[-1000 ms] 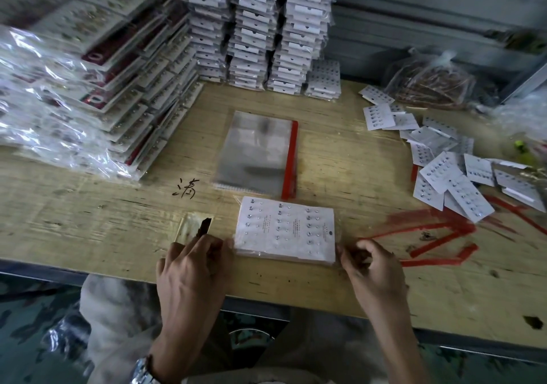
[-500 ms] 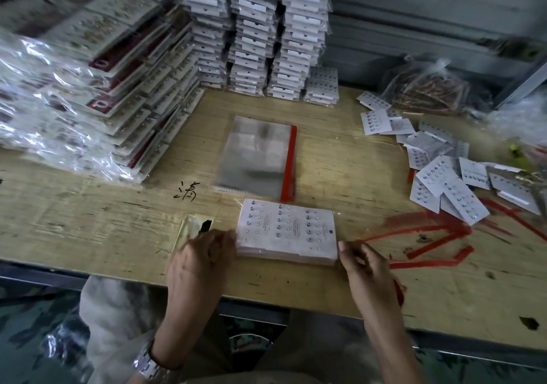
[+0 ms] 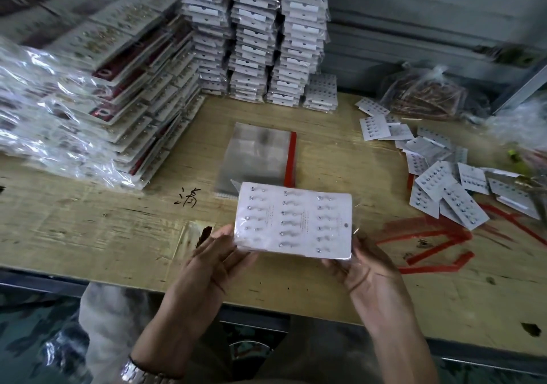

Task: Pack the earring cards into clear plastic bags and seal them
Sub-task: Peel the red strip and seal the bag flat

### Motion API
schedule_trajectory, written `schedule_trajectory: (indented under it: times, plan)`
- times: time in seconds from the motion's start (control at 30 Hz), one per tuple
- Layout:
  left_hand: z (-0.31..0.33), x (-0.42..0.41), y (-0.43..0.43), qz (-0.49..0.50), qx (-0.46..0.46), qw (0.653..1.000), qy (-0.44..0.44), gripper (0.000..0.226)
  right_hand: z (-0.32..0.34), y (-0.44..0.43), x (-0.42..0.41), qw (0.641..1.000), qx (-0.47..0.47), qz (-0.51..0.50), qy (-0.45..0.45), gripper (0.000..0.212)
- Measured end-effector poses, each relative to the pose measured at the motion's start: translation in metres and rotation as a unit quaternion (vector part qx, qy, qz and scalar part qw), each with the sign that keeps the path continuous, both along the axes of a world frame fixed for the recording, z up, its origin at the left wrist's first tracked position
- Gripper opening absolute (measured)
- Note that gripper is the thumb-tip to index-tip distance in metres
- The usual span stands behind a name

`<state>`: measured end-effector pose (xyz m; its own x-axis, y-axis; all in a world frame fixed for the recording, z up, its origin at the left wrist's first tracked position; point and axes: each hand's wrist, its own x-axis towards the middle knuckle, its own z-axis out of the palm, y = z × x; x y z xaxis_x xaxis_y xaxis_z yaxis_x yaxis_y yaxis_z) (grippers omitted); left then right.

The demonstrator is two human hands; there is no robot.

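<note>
While the pack (image 3: 293,221) is only pinched at its bottom corners by left hand (image 3: 207,268) and right hand (image 3: 373,274), it's easily dropped if plastic slips.

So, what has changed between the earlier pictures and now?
The white earring-card pack in its clear plastic bag lay flat on the wooden table, a hand at each end. Now the left hand and the right hand hold it by its ends, lifted off the table and tilted towards the camera. The pile of clear bags with a red strip, the loose white cards and the stacks of packed cards stayed in place.
</note>
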<state>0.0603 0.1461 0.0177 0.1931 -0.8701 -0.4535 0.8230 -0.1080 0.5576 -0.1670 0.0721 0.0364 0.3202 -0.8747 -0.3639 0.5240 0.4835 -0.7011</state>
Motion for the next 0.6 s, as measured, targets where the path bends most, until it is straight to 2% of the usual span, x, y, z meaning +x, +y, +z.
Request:
schedule_trajectory:
  times: [0.17, 0.27, 0.37, 0.43, 0.5, 0.6]
  plan:
    - [0.005, -0.005, -0.003, -0.004, 0.037, 0.994, 0.100, 0.034, -0.008, 0.000, 0.004, 0.995, 0.088, -0.037, -0.018, 0.025]
    - [0.007, -0.004, -0.006, -0.017, 0.064, 0.991, 0.119, 0.024, -0.012, -0.002, 0.006, 0.986, 0.149, -0.065, -0.039, 0.024]
    - [0.007, -0.005, -0.007, -0.023, 0.068, 0.991, 0.117, 0.022, -0.017, -0.003, 0.007, 0.983, 0.166, -0.069, -0.042, 0.024]
    - [0.006, -0.008, -0.008, -0.011, 0.069, 0.995, 0.074, 0.024, -0.019, -0.003, 0.006, 0.986, 0.147, -0.077, -0.030, 0.026]
    - [0.006, -0.012, -0.006, -0.003, 0.050, 0.999, -0.013, 0.029, -0.017, -0.001, 0.007, 0.992, 0.096, -0.082, 0.002, 0.027]
    - [0.009, -0.022, -0.002, -0.014, -0.007, 0.983, -0.185, 0.067, -0.012, 0.003, 0.011, 0.996, 0.014, -0.075, 0.052, 0.024]
